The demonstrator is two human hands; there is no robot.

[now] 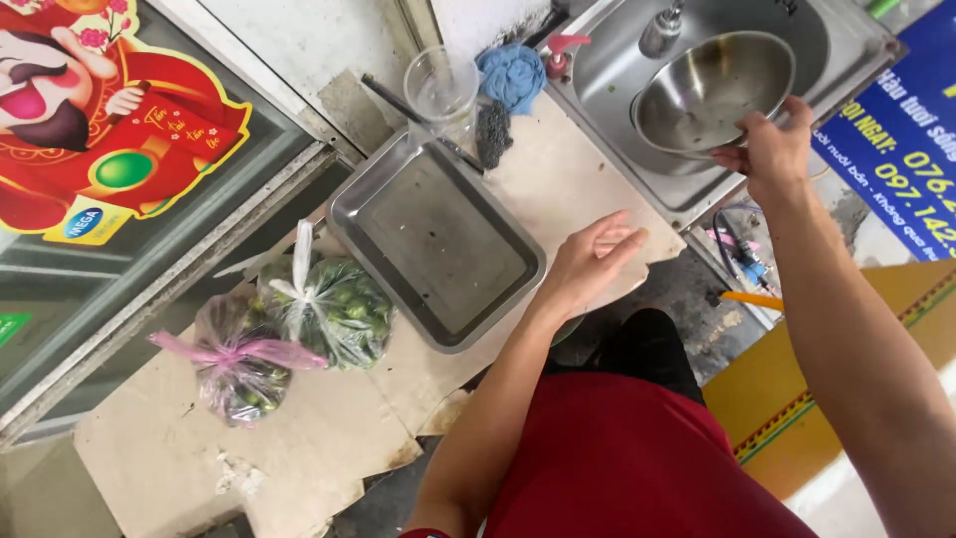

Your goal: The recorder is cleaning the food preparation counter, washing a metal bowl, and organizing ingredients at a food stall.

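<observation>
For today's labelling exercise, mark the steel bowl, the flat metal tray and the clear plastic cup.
steel bowl [712,90], head view, inner wall.
flat metal tray [438,244], head view, bare floor.
clear plastic cup [441,88], head view, side wall.

The work surface is covered by flattened brown cardboard, torn and stained at its edges, which fills the picture from 7 o'clock up to the centre. At 10 o'clock stands a glass panel in a grey metal frame, and on the glass is a bright red and yellow cartoon sticker. At 12 o'clock a pale, scratched wall surface meets the counter. A stainless steel sink with a tap sits at 1 o'clock. At 3 o'clock hangs a blue sign, and below it lies a yellow floor mat. The light is soft daylight, with no hard shadows.
</observation>
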